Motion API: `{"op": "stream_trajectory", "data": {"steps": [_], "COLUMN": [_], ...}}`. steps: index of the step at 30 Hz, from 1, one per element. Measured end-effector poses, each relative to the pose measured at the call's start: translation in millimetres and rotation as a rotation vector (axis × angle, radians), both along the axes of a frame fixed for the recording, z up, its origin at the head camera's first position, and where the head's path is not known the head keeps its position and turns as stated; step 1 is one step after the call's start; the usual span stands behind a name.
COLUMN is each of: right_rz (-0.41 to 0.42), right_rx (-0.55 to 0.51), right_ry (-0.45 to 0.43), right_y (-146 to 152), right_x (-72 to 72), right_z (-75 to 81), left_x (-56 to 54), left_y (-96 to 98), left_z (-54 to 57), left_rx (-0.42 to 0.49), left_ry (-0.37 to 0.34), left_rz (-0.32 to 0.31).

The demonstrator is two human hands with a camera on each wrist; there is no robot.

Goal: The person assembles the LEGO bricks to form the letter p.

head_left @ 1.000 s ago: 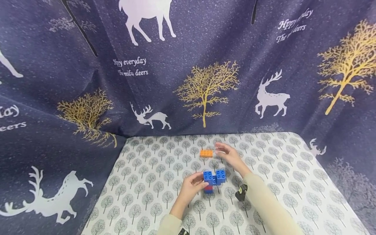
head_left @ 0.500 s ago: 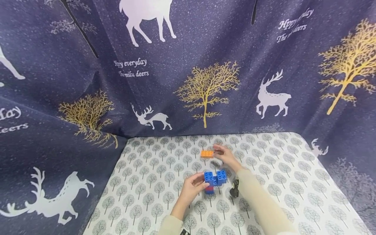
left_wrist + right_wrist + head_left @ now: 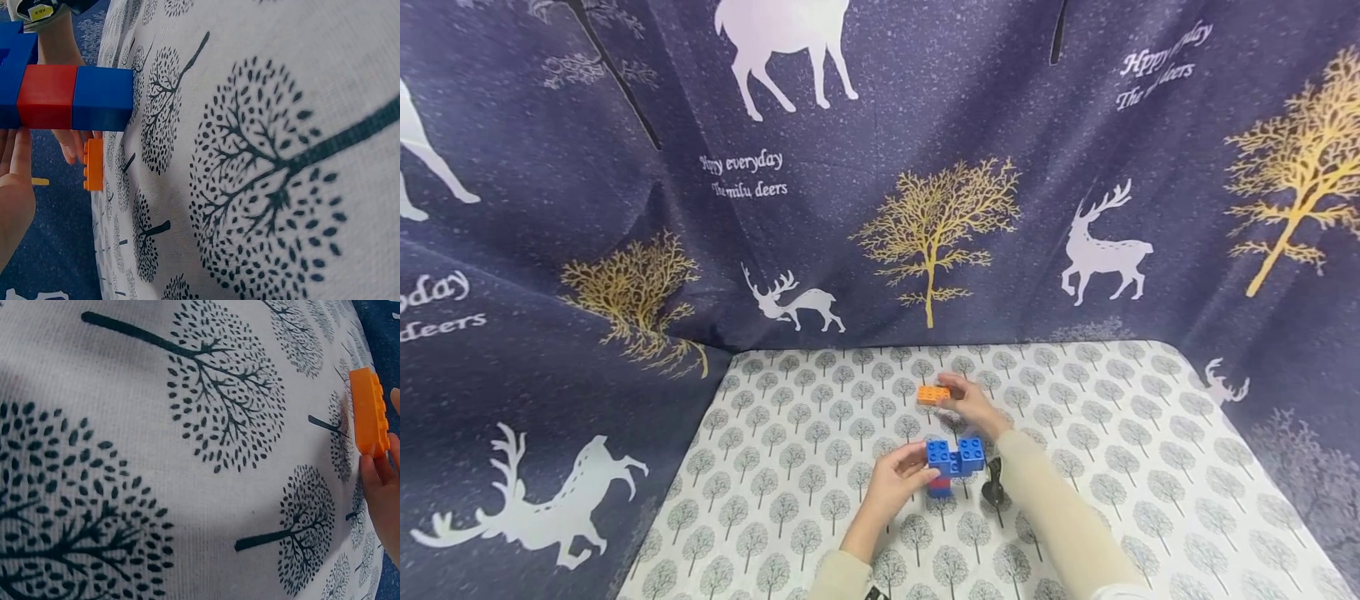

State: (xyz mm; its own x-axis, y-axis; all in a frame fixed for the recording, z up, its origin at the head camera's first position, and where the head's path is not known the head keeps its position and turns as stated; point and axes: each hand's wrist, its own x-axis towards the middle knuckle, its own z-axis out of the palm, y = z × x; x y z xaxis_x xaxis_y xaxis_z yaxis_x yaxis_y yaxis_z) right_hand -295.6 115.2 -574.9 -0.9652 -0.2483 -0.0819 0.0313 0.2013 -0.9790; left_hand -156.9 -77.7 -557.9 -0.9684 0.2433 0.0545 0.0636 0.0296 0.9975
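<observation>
In the head view my left hand [image 3: 891, 483] grips a small build of toy building bricks [image 3: 937, 454] from its left side. Two blue bricks with studs stand up at its top, joined by a lower blue piece between them. The left wrist view shows its leg, a red brick [image 3: 47, 97] above a blue brick [image 3: 103, 99], close over the cloth. Farther back, my right hand [image 3: 973, 406] pinches the right end of an orange brick [image 3: 928, 395]. That orange brick [image 3: 367, 412] lies studs up on the cloth, fingertips at its near end.
A white cloth [image 3: 805, 517] printed with grey trees covers the table. Behind and to the left hangs a dark blue curtain [image 3: 865, 225] with deer and gold trees. A dark wrist-worn device [image 3: 993, 483] sits below my right sleeve.
My right hand has moved left to the orange brick, and its fingers have come round the right end. The left hand stays with the blue and red build.
</observation>
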Motion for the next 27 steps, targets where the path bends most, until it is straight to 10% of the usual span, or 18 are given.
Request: {"op": "stream_trajectory", "data": {"steps": [27], "right_rz": [-0.124], "right_rx": [0.143], "right_ry": [0.025], "right_y": [-7.0], "right_x": [0.2], "right_z": [-12.0], "left_x": [-0.1], "left_y": [1.1], "left_z": [0.2], "left_rx": [-0.018], "left_ry": [-0.004], "left_rz": [0.011]}}
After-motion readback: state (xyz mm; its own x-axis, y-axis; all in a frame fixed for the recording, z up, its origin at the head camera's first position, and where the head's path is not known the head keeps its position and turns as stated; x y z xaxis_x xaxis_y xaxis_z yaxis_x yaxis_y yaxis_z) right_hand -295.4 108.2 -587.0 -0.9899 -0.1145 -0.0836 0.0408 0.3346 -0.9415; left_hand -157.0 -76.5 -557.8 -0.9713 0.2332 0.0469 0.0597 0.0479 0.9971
